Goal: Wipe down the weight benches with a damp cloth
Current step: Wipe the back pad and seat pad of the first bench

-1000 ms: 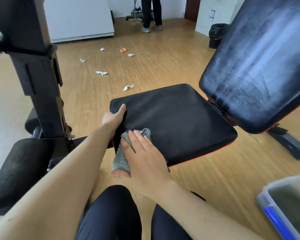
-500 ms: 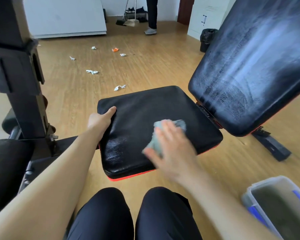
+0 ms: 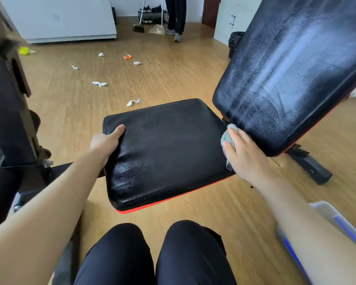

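The black seat pad (image 3: 169,153) with a red underside lies level in front of my knees, and its left half shines wet. The tilted black backrest (image 3: 286,75) rises at the right, streaked with wipe marks. My left hand (image 3: 105,141) grips the seat pad's left edge, thumb on top. My right hand (image 3: 245,159) presses a grey-blue cloth (image 3: 227,136) flat against the pad's right edge, just under the backrest's lower end. Most of the cloth is hidden under my fingers.
A clear plastic tub (image 3: 333,219) with a blue handle stands on the floor at my right elbow. A black frame post (image 3: 6,112) rises on the left. Paper scraps (image 3: 99,83) litter the wooden floor. A person (image 3: 176,17) stands at the back with brooms.
My right hand has swept the cloth from the pad's near-left corner across to its right edge by the backrest. My left hand has kept its hold on the left edge.
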